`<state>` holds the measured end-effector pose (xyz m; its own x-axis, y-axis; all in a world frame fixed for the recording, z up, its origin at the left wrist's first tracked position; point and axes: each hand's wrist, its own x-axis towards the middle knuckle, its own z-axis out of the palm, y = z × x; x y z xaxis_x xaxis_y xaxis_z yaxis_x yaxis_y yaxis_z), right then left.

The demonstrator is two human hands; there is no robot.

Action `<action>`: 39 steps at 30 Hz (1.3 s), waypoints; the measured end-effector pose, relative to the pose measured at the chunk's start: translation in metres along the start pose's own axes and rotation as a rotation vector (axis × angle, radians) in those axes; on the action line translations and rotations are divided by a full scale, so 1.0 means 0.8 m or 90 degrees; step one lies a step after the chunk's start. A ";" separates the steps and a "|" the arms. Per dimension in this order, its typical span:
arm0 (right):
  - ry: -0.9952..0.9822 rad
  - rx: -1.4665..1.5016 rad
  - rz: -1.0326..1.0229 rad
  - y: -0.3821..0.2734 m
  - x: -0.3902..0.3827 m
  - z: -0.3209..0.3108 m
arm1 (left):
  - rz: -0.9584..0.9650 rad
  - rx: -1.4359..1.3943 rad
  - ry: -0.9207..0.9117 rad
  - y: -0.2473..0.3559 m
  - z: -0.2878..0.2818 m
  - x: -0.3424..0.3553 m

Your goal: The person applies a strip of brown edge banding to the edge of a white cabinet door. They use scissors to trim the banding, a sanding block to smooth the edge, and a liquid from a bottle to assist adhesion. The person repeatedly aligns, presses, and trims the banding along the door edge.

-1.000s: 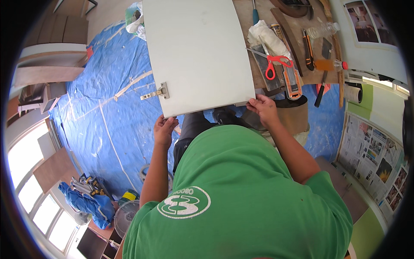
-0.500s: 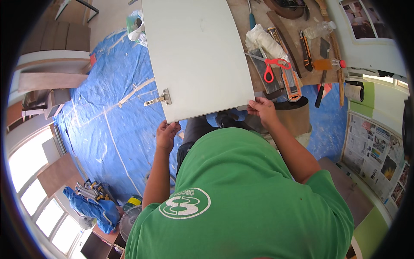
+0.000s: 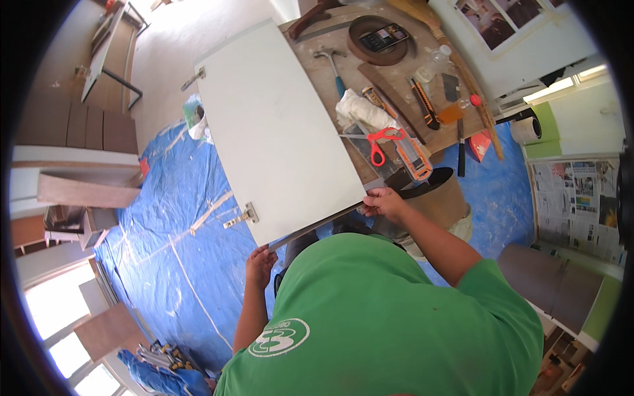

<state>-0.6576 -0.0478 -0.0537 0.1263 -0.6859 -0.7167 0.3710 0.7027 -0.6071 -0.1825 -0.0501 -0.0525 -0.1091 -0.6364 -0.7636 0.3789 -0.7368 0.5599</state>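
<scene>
A white cabinet door [image 3: 277, 132] lies in front of me, with two metal hinges [image 3: 248, 213] [image 3: 192, 79] along its left side. A thin dark edging strip [image 3: 314, 229] runs along the door's near edge. My left hand [image 3: 261, 265] pinches the strip's left end by the near left corner. My right hand [image 3: 385, 202] is closed round its other end at the near right corner. Whether the strip is fixed to the door cannot be told. Red-handled scissors [image 3: 378, 153] lie just beyond my right hand.
On the bench [image 3: 413, 59] to the right are a hammer [image 3: 335, 71], a white cloth [image 3: 365, 109], a utility knife [image 3: 424, 104], a bottle of orange liquid [image 3: 456, 112], and a phone [image 3: 385, 37] on a brown coil [image 3: 356, 41]. A brown bin [image 3: 439, 201] stands nearby. Blue sheeting [image 3: 181, 264] covers floor at left.
My view has tilted and turned, so the door appears slanted and its far hinge now shows. Both hands stay at the near corners, and the dark strip between them shows more plainly.
</scene>
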 end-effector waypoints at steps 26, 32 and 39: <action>0.041 0.128 0.000 0.030 -0.001 0.010 | -0.040 0.099 0.070 0.010 -0.001 -0.007; 0.023 0.125 -0.010 0.032 0.000 0.009 | -0.031 0.147 0.087 0.008 0.003 -0.015; 0.000 0.102 -0.029 0.029 0.002 0.001 | -0.030 0.170 0.114 0.006 0.014 -0.019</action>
<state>-0.6479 -0.0325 -0.0686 0.1065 -0.7165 -0.6894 0.5184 0.6316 -0.5765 -0.1895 -0.0465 -0.0351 0.0521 -0.5675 -0.8218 0.1208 -0.8132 0.5692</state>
